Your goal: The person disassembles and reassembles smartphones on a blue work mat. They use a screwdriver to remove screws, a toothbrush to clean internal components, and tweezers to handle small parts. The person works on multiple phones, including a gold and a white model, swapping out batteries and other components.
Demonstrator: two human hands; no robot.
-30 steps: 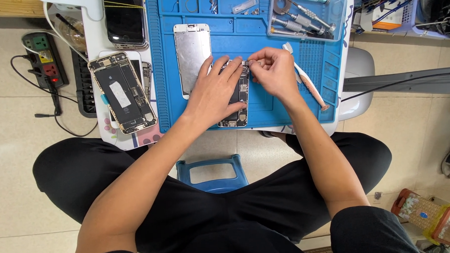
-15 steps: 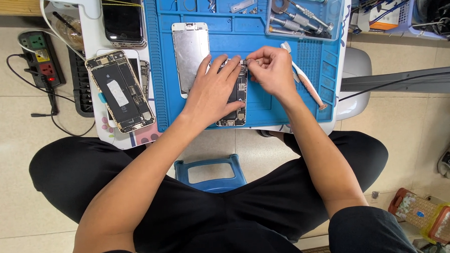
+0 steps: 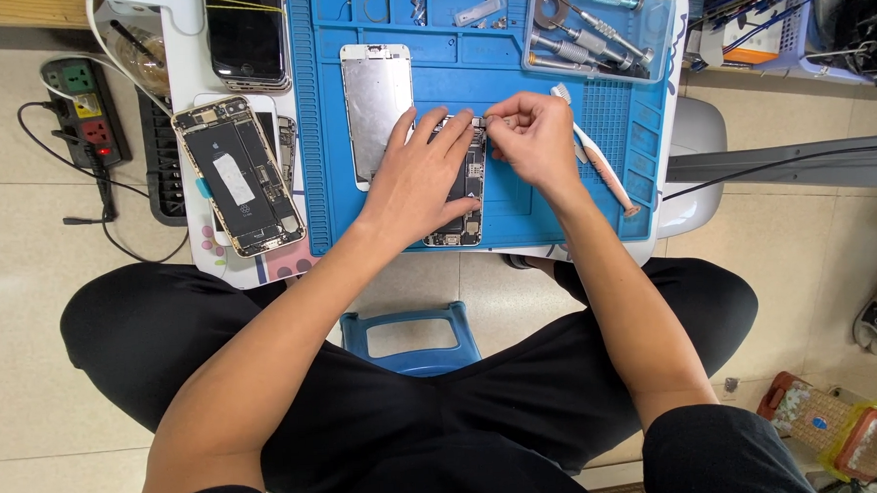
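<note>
Surface: blue mat [image 3: 510, 79] on a small table, tiled floor around.
Phone: opened phone [image 3: 461, 192] lies mid-mat, under my palms.
Left hand [image 3: 419, 179]: flat, fingers spread, pressing it down.
Right hand [image 3: 532, 136]: fingertips pinched at its far edge; what they hold I cannot tell.
Progress: screen panel [image 3: 377, 108] already off, lying left; insides exposed, reassembly left.
Change: hands hardly moved since earlier.

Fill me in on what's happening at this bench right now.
A seated person works on an opened phone lying on a blue mat. The left hand lies flat on it, pinning it down, while the right hand pinches at its top edge; any tool there is too small to make out. A detached screen panel lies beside it, and another opened phone lies further left.
</note>
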